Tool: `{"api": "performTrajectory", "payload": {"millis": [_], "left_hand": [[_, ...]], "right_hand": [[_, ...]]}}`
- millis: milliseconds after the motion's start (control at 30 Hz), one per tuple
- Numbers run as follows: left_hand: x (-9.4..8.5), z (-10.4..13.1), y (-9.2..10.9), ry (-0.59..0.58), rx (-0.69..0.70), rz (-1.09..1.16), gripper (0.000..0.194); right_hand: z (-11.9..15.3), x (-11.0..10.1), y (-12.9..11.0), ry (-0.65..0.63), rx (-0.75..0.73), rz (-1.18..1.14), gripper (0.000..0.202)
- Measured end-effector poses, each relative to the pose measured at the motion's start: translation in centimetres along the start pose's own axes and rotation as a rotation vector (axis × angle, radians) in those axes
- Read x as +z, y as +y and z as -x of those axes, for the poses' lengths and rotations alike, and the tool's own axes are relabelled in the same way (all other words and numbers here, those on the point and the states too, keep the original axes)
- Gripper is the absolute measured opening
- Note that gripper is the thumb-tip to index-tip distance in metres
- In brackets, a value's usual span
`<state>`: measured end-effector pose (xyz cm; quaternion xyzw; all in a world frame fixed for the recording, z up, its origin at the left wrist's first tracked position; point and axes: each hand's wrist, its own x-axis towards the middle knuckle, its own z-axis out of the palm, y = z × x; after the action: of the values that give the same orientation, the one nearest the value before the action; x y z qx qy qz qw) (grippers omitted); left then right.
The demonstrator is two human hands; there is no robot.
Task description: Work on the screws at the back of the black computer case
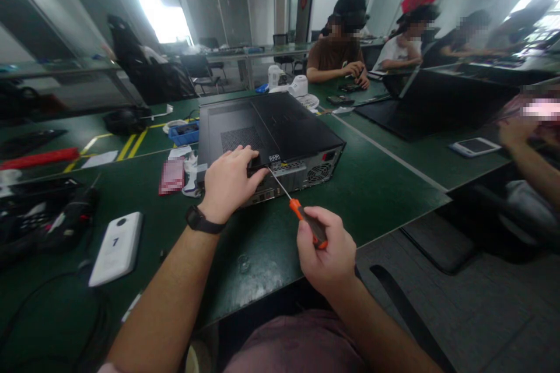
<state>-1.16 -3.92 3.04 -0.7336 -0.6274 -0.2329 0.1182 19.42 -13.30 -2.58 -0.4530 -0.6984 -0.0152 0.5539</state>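
Observation:
A black desktop computer case [289,122] lies on its side on the green table, its rear panel with the fan grille facing me. My left hand [231,178] rests on the near left edge of the case, fingers stretched over the top and the thumb at the rear edge. In my right hand [328,247] is an orange and black screwdriver [296,206], gripped by its handle. Its shaft points up and left, and the tip meets the rear edge of the case beside my left thumb. Whatever the tip touches is too small to make out.
Left of the case are a blue tray [184,133] and a red-and-white packet [172,175]. A white phone-like device [117,247] lies nearer me on the left. A black laptop [437,102] stands at the right. Co-workers sit across the table and at the right edge.

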Motion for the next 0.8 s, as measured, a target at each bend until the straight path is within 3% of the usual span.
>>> {"api": "performTrajectory", "payload": {"millis": [333,633,800], "left_hand": [[0.09,-0.13,-0.09,0.007,0.016,0.017,0.038],[0.19,-0.10,-0.11,0.002,0.009,0.013,0.037],[0.16,-0.13,-0.11,0.006,0.014,0.014,0.037]], "right_hand": [[0.07,-0.06,-0.01,-0.034,0.012,-0.073,0.030],[0.28,-0.08,0.18,-0.039,0.028,-0.012,0.020],[0.25,-0.10,-0.12,-0.048,0.032,-0.041,0.029]]}}
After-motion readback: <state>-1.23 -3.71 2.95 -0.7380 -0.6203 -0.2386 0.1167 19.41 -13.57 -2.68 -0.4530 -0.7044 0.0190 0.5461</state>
